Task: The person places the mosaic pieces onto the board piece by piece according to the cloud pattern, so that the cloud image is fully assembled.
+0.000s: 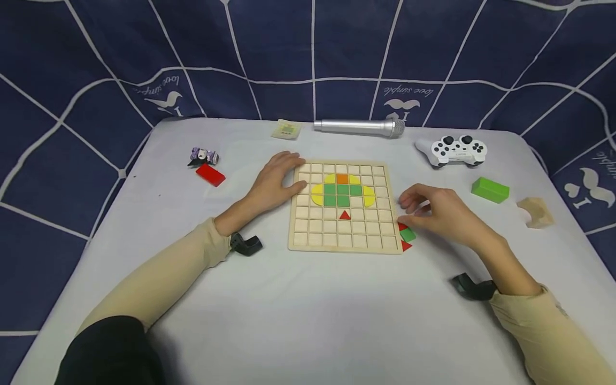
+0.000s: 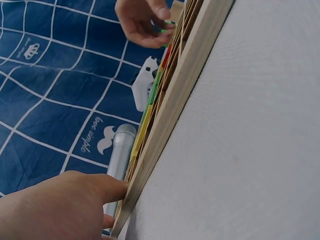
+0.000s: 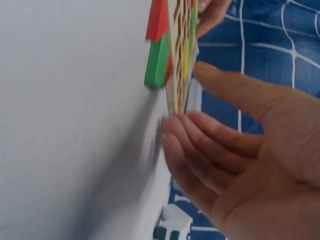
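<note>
A wooden grid board (image 1: 337,235) lies in the middle of the white table. Yellow, green and orange tiles (image 1: 343,190) fill cells near its top, and a red triangle (image 1: 344,215) sits below them. My left hand (image 1: 281,176) rests with straight fingers on the board's upper left edge (image 2: 185,75), holding nothing. My right hand (image 1: 433,211) hovers just off the board's right edge, fingers relaxed and empty (image 3: 240,160). Under its fingertips lie a loose green square (image 1: 408,234) and two red triangles (image 1: 406,246) against the board's side (image 3: 176,60).
Along the back lie a silver microphone (image 1: 358,126), a white game controller (image 1: 454,151) and a small card (image 1: 286,130). A green block (image 1: 490,190) and a wooden arch block (image 1: 535,211) sit right. A red block (image 1: 210,174) and small toy figure (image 1: 203,156) sit left.
</note>
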`<state>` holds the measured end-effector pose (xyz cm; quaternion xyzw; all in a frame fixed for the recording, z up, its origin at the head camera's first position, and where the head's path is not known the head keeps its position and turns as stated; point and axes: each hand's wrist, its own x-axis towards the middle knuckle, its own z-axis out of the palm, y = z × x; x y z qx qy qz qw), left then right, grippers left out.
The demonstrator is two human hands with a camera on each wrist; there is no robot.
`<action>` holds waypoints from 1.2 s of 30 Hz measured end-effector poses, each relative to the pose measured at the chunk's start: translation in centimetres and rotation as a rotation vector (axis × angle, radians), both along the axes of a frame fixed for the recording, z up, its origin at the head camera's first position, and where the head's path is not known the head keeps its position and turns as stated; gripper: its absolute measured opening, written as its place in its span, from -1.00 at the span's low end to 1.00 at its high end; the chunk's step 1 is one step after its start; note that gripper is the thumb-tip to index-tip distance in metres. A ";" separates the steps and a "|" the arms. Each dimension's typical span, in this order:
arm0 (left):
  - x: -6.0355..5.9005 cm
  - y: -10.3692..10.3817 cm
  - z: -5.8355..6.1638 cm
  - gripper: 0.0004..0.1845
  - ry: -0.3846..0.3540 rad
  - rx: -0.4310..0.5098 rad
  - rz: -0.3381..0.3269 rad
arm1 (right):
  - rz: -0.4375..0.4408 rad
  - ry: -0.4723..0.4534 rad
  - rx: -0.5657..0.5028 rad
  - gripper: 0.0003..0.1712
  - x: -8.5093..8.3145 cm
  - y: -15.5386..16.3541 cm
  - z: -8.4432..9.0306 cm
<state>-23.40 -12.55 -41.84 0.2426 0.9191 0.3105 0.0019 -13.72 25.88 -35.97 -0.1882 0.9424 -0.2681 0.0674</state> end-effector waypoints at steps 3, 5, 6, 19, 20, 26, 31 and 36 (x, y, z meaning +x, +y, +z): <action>-0.1 0.1 0.0 -0.38 -0.001 -0.005 -0.007 | 0.006 -0.046 0.006 -0.56 0.5 0.6 -0.1; -0.1 0.1 0.1 -0.38 0.001 -0.008 -0.006 | 0.012 -0.060 0.011 -0.56 0.6 0.7 -0.2; -0.1 0.1 0.1 -0.38 0.003 -0.011 -0.005 | 0.015 -0.063 0.012 -0.57 0.6 0.7 -0.2; -0.1 -0.1 0.1 -0.38 -0.001 -0.013 -0.007 | 0.032 -0.046 0.009 -0.76 0.9 0.0 -0.3; -0.2 0.0 0.0 -0.38 -0.004 -0.013 -0.007 | 0.027 -0.052 0.009 -0.75 0.9 0.0 -0.3; -0.3 0.0 0.3 -0.38 0.001 -0.017 0.005 | 0.034 -0.045 -0.020 -0.71 0.5 0.1 -0.4; -0.3 -0.1 0.2 -0.38 -0.003 -0.010 0.005 | 0.052 -0.027 -0.063 -0.72 0.5 0.2 -0.5; -0.3 -0.1 -0.2 -0.38 0.001 -0.005 0.004 | 0.056 -0.027 -0.127 -0.81 0.1 -0.4 -0.3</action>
